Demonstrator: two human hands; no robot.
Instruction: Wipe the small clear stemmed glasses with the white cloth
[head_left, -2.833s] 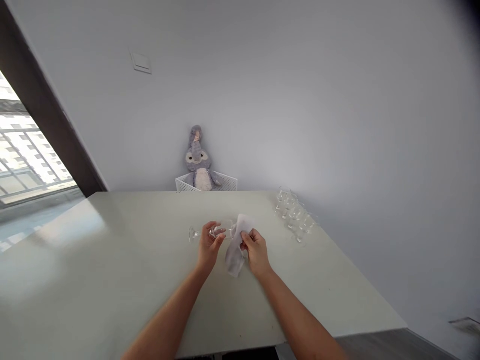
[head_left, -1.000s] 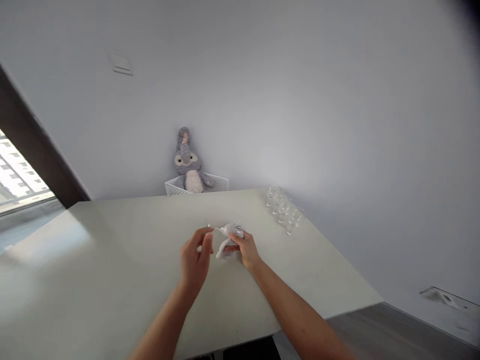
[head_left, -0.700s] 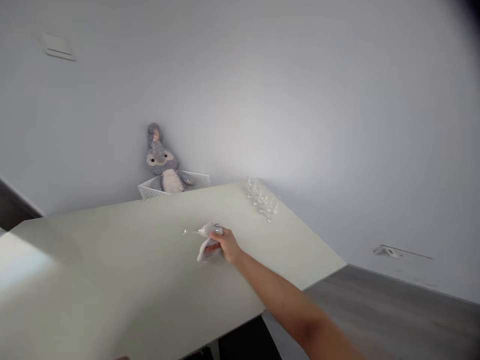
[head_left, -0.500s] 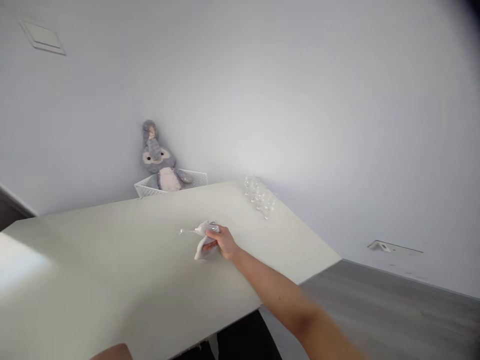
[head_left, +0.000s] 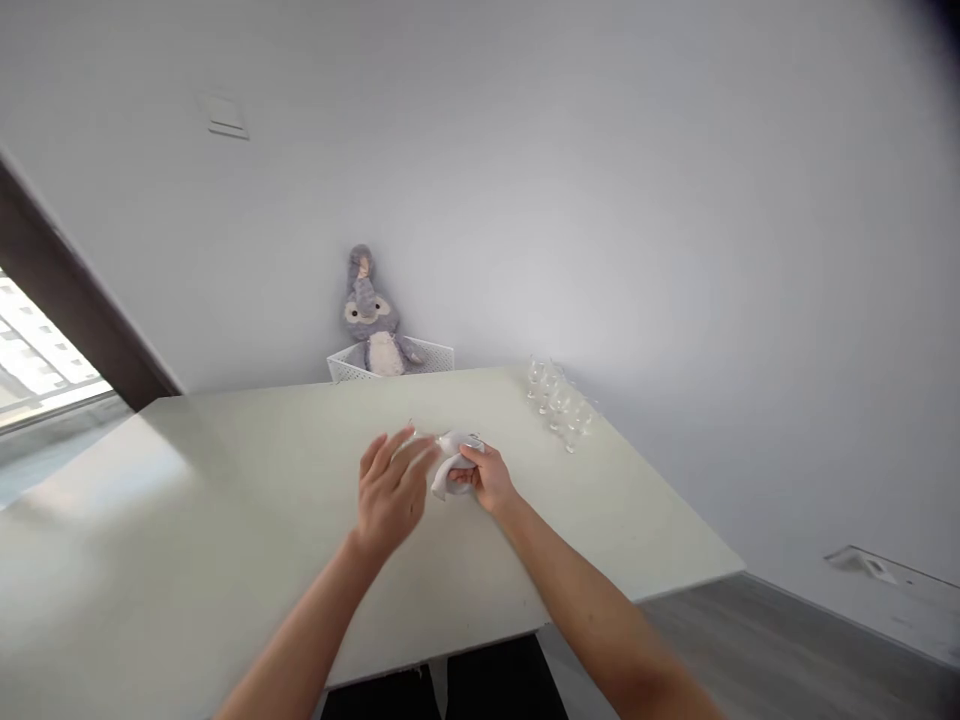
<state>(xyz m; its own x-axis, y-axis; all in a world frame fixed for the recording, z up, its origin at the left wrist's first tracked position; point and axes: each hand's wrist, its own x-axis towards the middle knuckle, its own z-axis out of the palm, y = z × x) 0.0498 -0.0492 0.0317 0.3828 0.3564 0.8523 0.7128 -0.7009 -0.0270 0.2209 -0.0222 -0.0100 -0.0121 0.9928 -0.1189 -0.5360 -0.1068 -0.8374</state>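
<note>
My right hand (head_left: 493,480) is closed round the bowl end of a small clear stemmed glass (head_left: 475,442), with a white cloth (head_left: 441,482) wrapped about it. The glass lies sideways above the table, its foot pointing left, and a loose end of the cloth hangs below. My left hand (head_left: 390,497) is open, fingers spread, right by the stem and foot. Its fingers partly hide the stem; whether they touch it I cannot tell.
Several clear stemmed glasses (head_left: 555,398) stand in a group at the back right of the pale table (head_left: 247,540). At its back edge, a grey plush toy (head_left: 385,352) sits in a white perforated basket (head_left: 442,358) against the wall. A window (head_left: 41,350) is at the left.
My left hand has come up from the lower edge of the view to the glass, fingers spread. My right hand keeps its hold on the glass and cloth. The view has turned left.
</note>
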